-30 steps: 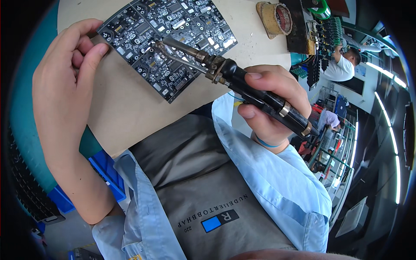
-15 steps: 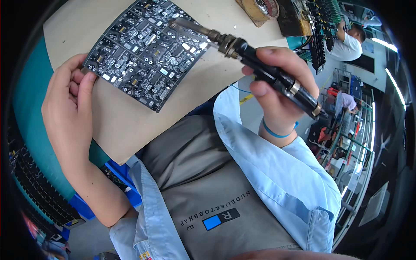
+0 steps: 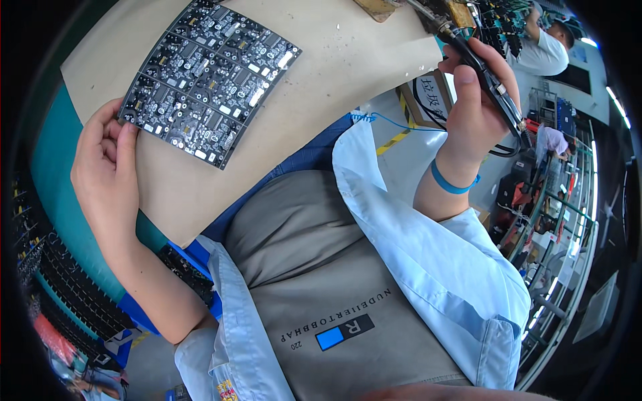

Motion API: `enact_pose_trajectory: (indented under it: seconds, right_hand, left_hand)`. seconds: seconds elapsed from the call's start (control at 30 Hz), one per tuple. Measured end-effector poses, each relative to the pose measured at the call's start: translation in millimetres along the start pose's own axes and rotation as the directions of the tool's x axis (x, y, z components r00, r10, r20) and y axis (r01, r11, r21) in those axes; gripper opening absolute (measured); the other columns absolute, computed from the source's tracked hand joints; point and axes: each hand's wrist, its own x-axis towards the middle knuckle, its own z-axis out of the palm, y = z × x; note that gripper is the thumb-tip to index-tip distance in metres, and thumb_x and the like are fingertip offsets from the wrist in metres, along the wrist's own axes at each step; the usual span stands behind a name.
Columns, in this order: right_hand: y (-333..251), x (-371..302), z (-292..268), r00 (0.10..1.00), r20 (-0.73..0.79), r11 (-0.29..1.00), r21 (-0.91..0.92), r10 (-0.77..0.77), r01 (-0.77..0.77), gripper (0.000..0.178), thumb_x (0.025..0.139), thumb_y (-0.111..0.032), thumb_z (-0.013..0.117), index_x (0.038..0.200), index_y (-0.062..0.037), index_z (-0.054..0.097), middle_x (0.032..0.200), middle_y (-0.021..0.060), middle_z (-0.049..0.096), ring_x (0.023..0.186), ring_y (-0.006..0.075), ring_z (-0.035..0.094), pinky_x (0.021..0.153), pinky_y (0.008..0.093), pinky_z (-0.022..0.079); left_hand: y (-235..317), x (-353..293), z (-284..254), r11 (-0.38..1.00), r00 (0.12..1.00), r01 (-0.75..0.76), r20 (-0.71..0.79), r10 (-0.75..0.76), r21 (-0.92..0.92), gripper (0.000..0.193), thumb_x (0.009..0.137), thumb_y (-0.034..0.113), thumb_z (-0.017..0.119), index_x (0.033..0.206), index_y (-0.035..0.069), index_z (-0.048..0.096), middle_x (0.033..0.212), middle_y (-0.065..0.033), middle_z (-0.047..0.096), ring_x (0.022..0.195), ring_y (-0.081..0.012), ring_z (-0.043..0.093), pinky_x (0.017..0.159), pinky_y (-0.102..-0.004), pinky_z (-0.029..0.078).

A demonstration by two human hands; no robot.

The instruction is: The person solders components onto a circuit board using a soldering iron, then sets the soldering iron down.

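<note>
A black circuit board panel (image 3: 210, 80) packed with small components lies on a tan cardboard sheet (image 3: 321, 87) on the bench. My left hand (image 3: 107, 167) rests at the panel's lower left corner, fingers touching its edge. My right hand (image 3: 476, 93) grips the black handle of a soldering iron (image 3: 481, 70), held up and to the right of the cardboard, away from the panel. The iron's tip points up and left near a yellowish holder (image 3: 455, 13) at the top edge.
A teal bench surface (image 3: 47, 154) shows left of the cardboard. Blue bins holding dark boards (image 3: 177, 264) sit below the bench edge. A cardboard box (image 3: 428, 97) stands on the floor to the right. Another person in a white shirt (image 3: 552, 47) works at the far right among racks.
My right hand has lifted the soldering iron off the panel and swung it up and right, past the cardboard edge. My left hand stays at the panel's corner.
</note>
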Motion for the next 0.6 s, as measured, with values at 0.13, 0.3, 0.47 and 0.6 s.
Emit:
enact_pose_trajectory:
  seconds: [0.13, 0.3, 0.47, 0.6]
  right_hand:
    - [10.9, -8.6, -3.2, 0.994, -0.056, 0.996, 0.018, 0.094, -0.093, 0.036, 0.092, -0.003, 0.071, 0.124, 0.0111, 0.061, 0.103, 0.0251, 0.073, 0.09, 0.0261, 0.074, 0.081, 0.035, 0.062]
    - [14.1, -12.7, -2.9, 0.997, -0.011, 0.997, 0.01, 0.077, -0.077, 0.035, 0.093, -0.002, 0.071, 0.124, 0.0105, 0.061, 0.105, 0.0249, 0.073, 0.093, 0.026, 0.074, 0.083, 0.0335, 0.062]
    - [23.7, -15.2, 2.1, 0.994, -0.085, 0.998, -0.014, 0.064, -0.065, 0.036, 0.094, -0.002, 0.069, 0.127, 0.0097, 0.06, 0.108, 0.0246, 0.073, 0.091, 0.024, 0.074, 0.082, 0.0327, 0.061]
    - [45.6, -14.6, 15.2, 0.978, -0.207, 1.0, -0.005, -0.031, 0.03, 0.039, 0.097, -0.003, 0.066, 0.133, 0.0088, 0.055, 0.112, 0.0242, 0.071, 0.086, 0.0216, 0.073, 0.081, 0.0305, 0.059]
  left_hand:
    - [-1.9, 3.7, 6.3, 0.998, 0.999, 0.034, 0.023, -0.035, 0.048, 0.03, 0.097, 0.006, 0.068, 0.126, 0.002, 0.067, 0.085, 0.002, 0.059, 0.072, -0.0045, 0.051, 0.067, -0.0195, 0.045]
    - [-5.4, 11.0, 6.6, 0.998, 1.0, 0.023, 0.001, -0.023, 0.059, 0.03, 0.096, 0.006, 0.068, 0.126, 0.002, 0.068, 0.084, 0.0022, 0.06, 0.072, -0.004, 0.05, 0.066, -0.0195, 0.044]
    - [-6.2, 13.8, 5.5, 0.999, 1.0, 0.018, -0.023, -0.017, 0.044, 0.031, 0.096, 0.007, 0.069, 0.126, 0.002, 0.069, 0.083, 0.0032, 0.059, 0.07, -0.0036, 0.049, 0.065, -0.0192, 0.043]
    - [-7.0, 17.2, 7.6, 0.999, 1.0, -0.008, -0.015, 0.009, 0.041, 0.032, 0.094, 0.006, 0.069, 0.126, 0.003, 0.069, 0.082, 0.0041, 0.057, 0.068, -0.0032, 0.047, 0.064, -0.019, 0.042]
